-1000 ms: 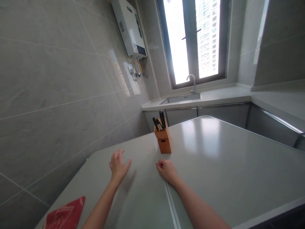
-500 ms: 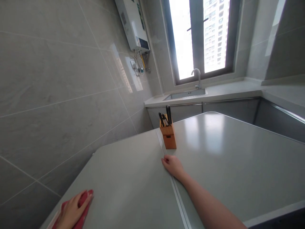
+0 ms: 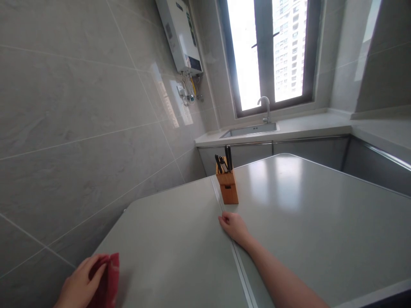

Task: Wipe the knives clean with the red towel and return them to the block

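My left hand (image 3: 78, 285) is at the near left corner of the grey table (image 3: 180, 239), fingers wrapped over the edge of a red cloth (image 3: 108, 280) that stands lifted off the tabletop. My right hand (image 3: 234, 226) rests on the table near the seam between its two halves, fingers curled under, nothing visible in them. A wooden knife block (image 3: 227, 188) with black-handled knives stands just beyond my right hand.
A grey tiled wall runs along the left. A counter with a sink (image 3: 250, 129) and tap (image 3: 266, 107) lies under the window at the back. A white water heater (image 3: 180, 34) hangs on the wall.
My left hand drew back from the table's middle to the near left corner, took hold of the red cloth and lifted its edge. The right hand stayed in place.
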The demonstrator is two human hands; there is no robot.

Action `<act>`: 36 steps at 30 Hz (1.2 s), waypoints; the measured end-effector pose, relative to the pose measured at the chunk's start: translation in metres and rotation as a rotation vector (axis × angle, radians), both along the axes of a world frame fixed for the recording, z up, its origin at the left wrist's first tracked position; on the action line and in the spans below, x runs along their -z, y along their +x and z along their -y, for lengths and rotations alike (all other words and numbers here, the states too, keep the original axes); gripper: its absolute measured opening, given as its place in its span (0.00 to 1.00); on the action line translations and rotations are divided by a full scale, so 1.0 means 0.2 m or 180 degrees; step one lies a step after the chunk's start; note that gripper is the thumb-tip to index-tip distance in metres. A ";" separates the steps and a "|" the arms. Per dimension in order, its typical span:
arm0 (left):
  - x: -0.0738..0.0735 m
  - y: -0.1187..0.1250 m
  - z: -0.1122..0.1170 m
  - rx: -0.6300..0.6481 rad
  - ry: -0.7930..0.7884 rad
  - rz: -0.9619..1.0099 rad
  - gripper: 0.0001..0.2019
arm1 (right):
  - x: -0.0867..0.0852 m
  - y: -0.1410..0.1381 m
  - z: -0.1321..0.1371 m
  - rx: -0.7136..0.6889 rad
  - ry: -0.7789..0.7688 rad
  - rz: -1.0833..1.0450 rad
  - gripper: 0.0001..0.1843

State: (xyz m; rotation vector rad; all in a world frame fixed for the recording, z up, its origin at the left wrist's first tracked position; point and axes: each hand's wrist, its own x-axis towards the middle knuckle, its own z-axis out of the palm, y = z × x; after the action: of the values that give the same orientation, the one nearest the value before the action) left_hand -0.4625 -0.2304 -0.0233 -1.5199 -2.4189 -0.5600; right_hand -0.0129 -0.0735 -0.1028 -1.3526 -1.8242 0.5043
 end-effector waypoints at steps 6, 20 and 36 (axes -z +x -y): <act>-0.30 0.49 0.09 0.0775 0.0851 0.0771 0.21 | 0.00 0.00 -0.01 -0.0005 -0.0014 -0.0073 0.16; -0.16 1.49 -0.22 0.2793 -0.0752 0.4085 0.14 | 0.03 0.01 -0.04 -0.0075 0.0053 -0.0472 0.18; 0.26 1.49 -0.64 0.2527 0.0343 0.2335 0.09 | 0.05 0.01 -0.08 -0.0056 0.0061 -0.0720 0.20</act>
State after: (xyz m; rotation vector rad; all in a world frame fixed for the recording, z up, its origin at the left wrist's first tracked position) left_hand -0.1652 -0.1017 -0.0745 -2.5419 -2.0133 -1.6013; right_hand -0.0107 -0.0583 -0.1126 -1.2152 -1.6531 0.6216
